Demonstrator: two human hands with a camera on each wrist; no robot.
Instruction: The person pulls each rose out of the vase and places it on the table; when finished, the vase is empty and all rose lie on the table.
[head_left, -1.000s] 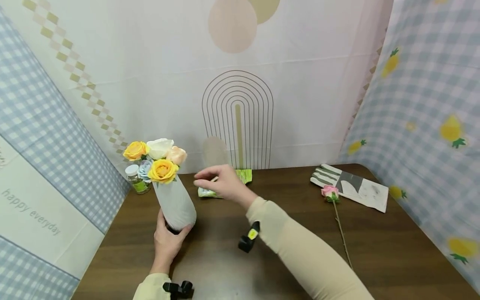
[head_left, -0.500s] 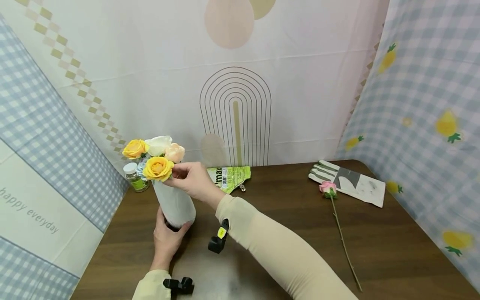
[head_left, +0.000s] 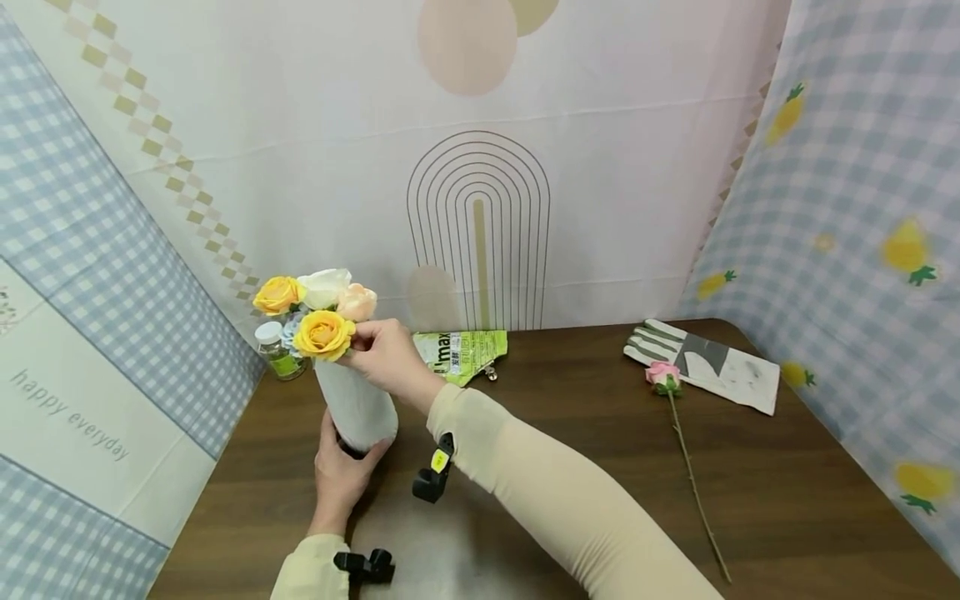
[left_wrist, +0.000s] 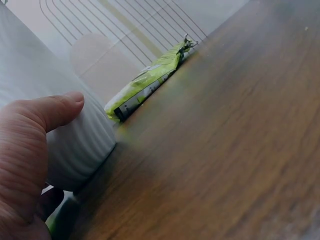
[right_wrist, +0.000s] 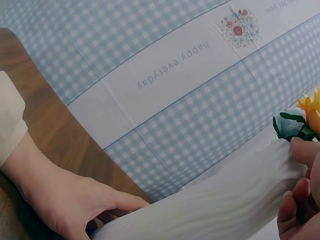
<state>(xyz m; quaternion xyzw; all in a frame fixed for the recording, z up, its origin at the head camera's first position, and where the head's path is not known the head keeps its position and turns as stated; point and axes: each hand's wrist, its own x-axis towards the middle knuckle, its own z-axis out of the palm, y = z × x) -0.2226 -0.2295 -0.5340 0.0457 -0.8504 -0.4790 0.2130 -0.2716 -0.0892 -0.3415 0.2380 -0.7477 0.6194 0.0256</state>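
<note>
My left hand [head_left: 341,479] grips a white ribbed vase [head_left: 354,408] low down, thumb along its side; that thumb [left_wrist: 65,107] also shows in the left wrist view. At the vase's mouth my right hand [head_left: 393,360] pinches a yellow rose [head_left: 324,335] just under its bloom, as far as its fingers show. Around that bloom sit another yellow rose [head_left: 277,296], a white flower [head_left: 324,287], a peach flower [head_left: 356,302] and a blue flower [right_wrist: 290,124]. The stems inside the vase are hidden.
A small white-capped jar [head_left: 283,354] stands behind the vase. Near the back edge lies a green packet [head_left: 468,354], partly behind my right hand. On the right are a pink rose [head_left: 663,377] with a long stem and a grey-and-white glove [head_left: 720,371].
My right hand has moved left from over the green packet to the front yellow rose, where it now stays. My left hand keeps its grip on the vase.
</note>
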